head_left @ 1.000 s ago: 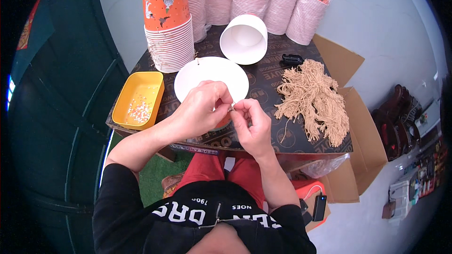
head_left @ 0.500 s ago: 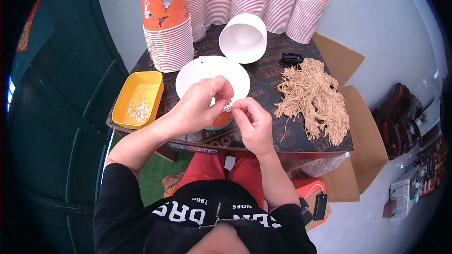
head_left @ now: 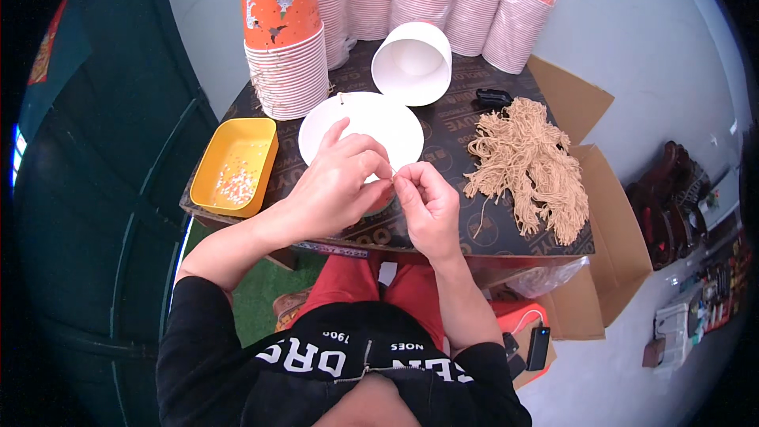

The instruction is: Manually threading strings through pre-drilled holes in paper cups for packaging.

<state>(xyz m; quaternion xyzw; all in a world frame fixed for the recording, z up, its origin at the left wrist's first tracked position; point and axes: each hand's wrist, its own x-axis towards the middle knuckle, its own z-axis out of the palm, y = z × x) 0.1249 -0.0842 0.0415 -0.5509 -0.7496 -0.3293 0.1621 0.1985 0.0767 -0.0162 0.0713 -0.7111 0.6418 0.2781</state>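
At the near rim of a paper tub (head_left: 324, 138), a thin string (head_left: 393, 169) shows between the hands. The right hand (head_left: 431, 205) pinches it, fingertips together; the left hand (head_left: 344, 179) is half-curled, its hold unclear. A yellow box (head_left: 266, 162) lies leftward.

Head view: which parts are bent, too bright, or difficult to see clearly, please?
In the head view, lines on the dark green panel bend near the picture's rim; in the same head view, the white round surface looks nearly washed out; also in the head view, the right hand pinches a tiny piece too small to identify.
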